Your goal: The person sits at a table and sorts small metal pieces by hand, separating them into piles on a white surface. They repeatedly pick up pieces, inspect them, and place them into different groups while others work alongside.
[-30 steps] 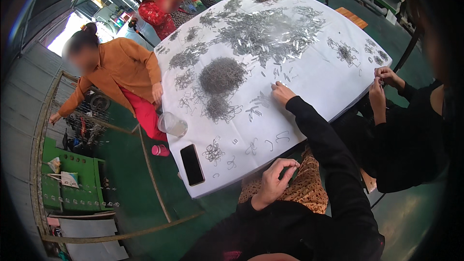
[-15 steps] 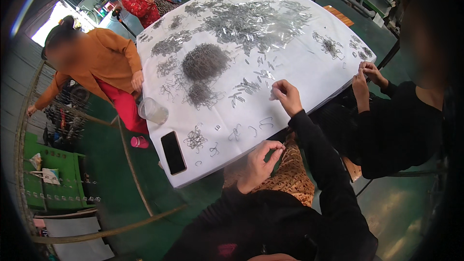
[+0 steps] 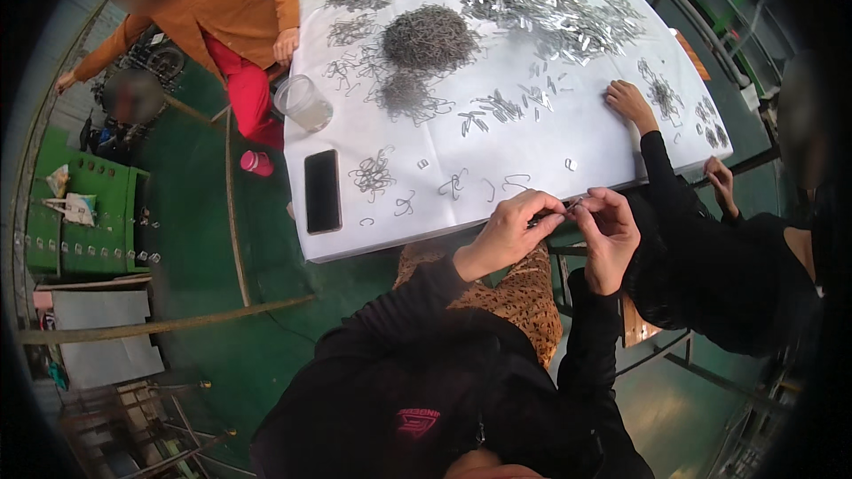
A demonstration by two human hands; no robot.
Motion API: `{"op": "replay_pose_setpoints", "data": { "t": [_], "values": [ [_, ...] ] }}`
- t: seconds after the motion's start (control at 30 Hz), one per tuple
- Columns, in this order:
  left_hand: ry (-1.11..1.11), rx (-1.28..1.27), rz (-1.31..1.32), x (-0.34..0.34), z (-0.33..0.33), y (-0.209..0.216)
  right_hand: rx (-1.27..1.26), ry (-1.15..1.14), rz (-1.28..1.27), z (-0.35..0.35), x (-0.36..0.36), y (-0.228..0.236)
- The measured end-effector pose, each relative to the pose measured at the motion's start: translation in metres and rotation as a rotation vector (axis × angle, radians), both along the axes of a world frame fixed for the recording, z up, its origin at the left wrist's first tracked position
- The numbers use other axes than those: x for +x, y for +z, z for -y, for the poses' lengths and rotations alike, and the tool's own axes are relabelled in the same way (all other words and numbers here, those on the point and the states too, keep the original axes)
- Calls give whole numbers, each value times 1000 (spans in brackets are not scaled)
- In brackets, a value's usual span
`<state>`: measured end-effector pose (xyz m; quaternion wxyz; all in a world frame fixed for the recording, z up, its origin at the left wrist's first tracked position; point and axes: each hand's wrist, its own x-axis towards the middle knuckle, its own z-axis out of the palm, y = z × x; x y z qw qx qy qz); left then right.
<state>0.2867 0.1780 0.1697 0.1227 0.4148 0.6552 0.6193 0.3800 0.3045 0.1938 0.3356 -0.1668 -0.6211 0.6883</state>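
My left hand [image 3: 513, 229] and my right hand [image 3: 611, 236] meet in front of the table's near edge. Both pinch a small metal piece [image 3: 572, 207] between thumb and fingers, its exact shape too small to make out. Just beyond my hands, a few bent wire hooks [image 3: 516, 182] lie on the white-covered table [image 3: 550, 144], with one small bright metal clip [image 3: 571, 164] close by. Farther in are loose short metal strips [image 3: 501, 106]. Left of my hands sits a small heap of wire hooks [image 3: 372, 174].
A black phone [image 3: 322, 192] and a clear plastic tub [image 3: 306, 106] stand at the table's left. Large piles of wire hooks [image 3: 429, 38] and metal strips [image 3: 532, 0] cover the far part. A co-worker's hand [image 3: 631, 105] rests on the table at right; another person [image 3: 213, 0] sits at left.
My right hand has come back from beside the loose strips to join my left at the near edge. The co-worker's hand has reached onto the table. The whole view has shifted.
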Motion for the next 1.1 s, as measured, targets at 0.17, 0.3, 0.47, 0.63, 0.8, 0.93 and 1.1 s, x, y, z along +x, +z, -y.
{"op": "replay_pose_setpoints", "data": {
  "t": [0.17, 0.3, 0.47, 0.63, 0.8, 0.93, 1.1],
  "values": [
    [19, -67, -46, -5, 1, -5, -107, -91, -72, 4, -8, -7],
    [52, -45, -98, -13, 7, -20, -214, -71, -81, 10, -12, -15],
    [342, -197, -105, -97, 34, -43, -242, -57, -15, 17, -8, -16],
    [498, -513, -564, -221, 44, -78, -226, -34, 15, 23, 1, -13],
    [387, -768, -891, -240, 32, -101, -223, -44, 11, 27, 12, -15],
    [375, -691, -757, -241, 57, -72, -167, -71, 24, 23, 17, -18],
    [337, -1059, -613, -233, 144, -23, -146, -41, -13, 20, 17, -18]
  ]
}}
